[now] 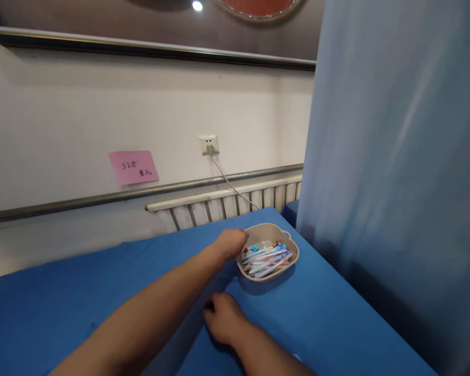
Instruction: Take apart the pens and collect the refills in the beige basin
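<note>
A beige plastic basket with a looped handle rests on the blue cloth near its far right corner. Inside it lies a pile of pens in pale blue, white and pink, some with small coloured toppers. My left hand is closed on the basket's left rim, its fingertips partly hidden. Lower down and nearer to me, my right hand is curled with the fingers together, just above or on the blue cloth. Whatever is in those fingers, if anything, does not show.
A blue-grey curtain hangs along the right side. Behind the cloth-covered surface stand a white metal rail and a wall with a socket, a plugged-in cable and a pink note. A framed picture is above.
</note>
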Demonstrator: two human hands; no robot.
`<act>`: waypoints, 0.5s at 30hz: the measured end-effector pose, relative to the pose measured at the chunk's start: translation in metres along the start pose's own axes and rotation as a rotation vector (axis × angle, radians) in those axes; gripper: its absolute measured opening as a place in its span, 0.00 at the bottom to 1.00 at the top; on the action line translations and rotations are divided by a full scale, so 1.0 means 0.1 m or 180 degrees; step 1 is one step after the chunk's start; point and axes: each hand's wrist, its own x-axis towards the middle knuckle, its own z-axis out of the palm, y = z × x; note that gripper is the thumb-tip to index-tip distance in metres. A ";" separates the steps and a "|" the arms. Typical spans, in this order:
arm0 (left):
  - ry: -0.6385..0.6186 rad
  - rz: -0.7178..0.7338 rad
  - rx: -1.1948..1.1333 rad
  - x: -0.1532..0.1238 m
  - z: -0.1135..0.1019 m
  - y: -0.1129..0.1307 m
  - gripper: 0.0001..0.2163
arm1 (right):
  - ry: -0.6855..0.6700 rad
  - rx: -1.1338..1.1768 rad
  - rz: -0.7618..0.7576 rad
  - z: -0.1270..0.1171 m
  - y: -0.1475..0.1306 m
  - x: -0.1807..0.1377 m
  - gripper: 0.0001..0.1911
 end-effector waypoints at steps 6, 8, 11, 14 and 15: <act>0.0657 -0.0597 -0.0399 -1.02 0.15 0.04 0.18 | -0.0029 0.0321 -0.0034 0.03 0.07 0.03 0.13; 0.0703 -0.0890 -0.0777 -1.43 0.42 0.05 0.18 | -0.0022 0.0373 -0.0018 0.05 0.08 0.03 0.11; 0.0534 -0.1397 -0.1335 -1.91 0.85 0.07 0.18 | -0.0050 0.0341 0.0071 0.09 0.11 0.04 0.09; 0.0505 -0.1615 -0.1390 -2.16 1.10 0.10 0.17 | -0.0143 0.0342 0.0092 0.12 0.14 0.04 0.08; 0.0528 -0.1640 -0.1390 -2.20 1.13 0.11 0.16 | -0.0171 0.0343 0.0093 0.13 0.15 0.04 0.08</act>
